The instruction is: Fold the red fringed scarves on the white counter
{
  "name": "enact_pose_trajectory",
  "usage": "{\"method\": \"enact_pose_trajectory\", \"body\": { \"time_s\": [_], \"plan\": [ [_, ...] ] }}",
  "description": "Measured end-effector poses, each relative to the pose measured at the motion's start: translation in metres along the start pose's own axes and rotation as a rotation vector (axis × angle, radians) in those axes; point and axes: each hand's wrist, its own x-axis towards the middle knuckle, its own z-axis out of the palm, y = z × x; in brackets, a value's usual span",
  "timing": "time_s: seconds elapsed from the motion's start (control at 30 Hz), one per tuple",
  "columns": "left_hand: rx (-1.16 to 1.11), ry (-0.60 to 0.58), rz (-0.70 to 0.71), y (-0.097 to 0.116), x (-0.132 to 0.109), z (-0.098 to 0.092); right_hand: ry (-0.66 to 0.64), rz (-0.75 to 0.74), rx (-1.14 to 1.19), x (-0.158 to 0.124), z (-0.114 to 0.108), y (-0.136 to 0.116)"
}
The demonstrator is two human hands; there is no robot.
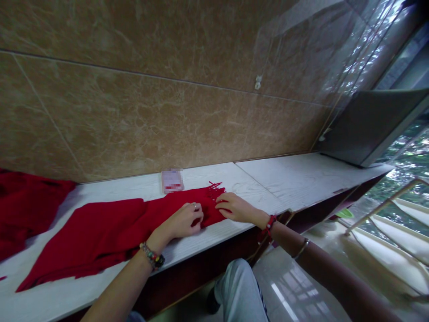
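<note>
A long red knitted scarf [100, 228] lies along the white counter, wide at its left part and narrower toward the right. Loose red threads or fringe [214, 189] stick up at its right end. My left hand [186, 219] rests on the narrow part, its fingers curled against the cloth, a ring on one finger. At the right end, my right hand [236, 207] has bent fingertips gripping the edge of the scarf, close by the threads. Exactly what the fingertips pinch is partly hidden.
Another red cloth heap [30, 205] lies at the far left. A small pale packet [172, 181], blurred, sits against the tiled wall [150, 112]. The white counter [301, 176] runs right to a dark grey panel [358, 125]. Below right are a metal railing [385, 208] and a green basin [345, 213].
</note>
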Motion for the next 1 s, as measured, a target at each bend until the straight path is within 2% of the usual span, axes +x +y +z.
{"method": "enact_pose_trajectory", "body": {
  "time_s": [0.07, 0.13, 0.2, 0.27, 0.33, 0.4, 0.53, 0.6, 0.67, 0.73, 0.77, 0.83, 0.9, 1.0],
  "plan": [
    [-0.001, 0.070, -0.085, -0.004, 0.002, 0.005, 0.026, 0.042, 0.032, 0.010, 0.002, 0.005],
    [0.022, 0.098, -0.227, -0.010, 0.001, 0.013, -0.048, 0.030, 0.056, 0.018, 0.008, 0.011],
    [0.040, 0.013, -0.390, -0.015, -0.001, 0.021, -0.170, -0.006, 0.059, 0.023, 0.014, 0.017],
    [0.041, -0.129, -0.506, -0.019, -0.004, 0.027, -0.266, -0.029, 0.021, 0.023, 0.017, 0.024],
    [0.028, -0.228, -0.546, -0.020, -0.006, 0.027, -0.323, -0.017, -0.045, 0.018, 0.016, 0.033],
    [0.010, -0.279, -0.553, -0.021, -0.003, 0.021, -0.378, 0.027, -0.106, 0.010, 0.010, 0.045],
    [-0.038, -0.390, -0.581, -0.027, 0.012, 0.008, -0.524, 0.158, -0.205, 0.001, -0.011, 0.064],
    [-0.016, -0.330, -0.601, -0.030, 0.021, 0.010, -0.486, 0.168, -0.202, 0.008, -0.020, 0.065],
    [0.038, -0.196, -0.626, -0.033, 0.026, 0.017, -0.336, 0.128, -0.145, 0.023, -0.021, 0.059],
    [0.073, -0.115, -0.637, -0.036, 0.028, 0.027, -0.200, 0.063, -0.076, 0.042, -0.013, 0.049],
    [0.074, -0.117, -0.638, -0.037, 0.028, 0.032, -0.172, 0.028, -0.051, 0.052, -0.005, 0.045],
    [0.060, -0.146, -0.631, -0.039, 0.027, 0.037, -0.212, -0.039, -0.027, 0.066, 0.012, 0.040],
    [0.052, -0.161, -0.630, -0.039, 0.025, 0.038, -0.305, -0.065, -0.035, 0.072, 0.027, 0.042],
    [0.042, -0.172, -0.630, -0.039, 0.023, 0.035, -0.401, -0.009, -0.084, 0.060, 0.034, 0.058]
  ]
}}
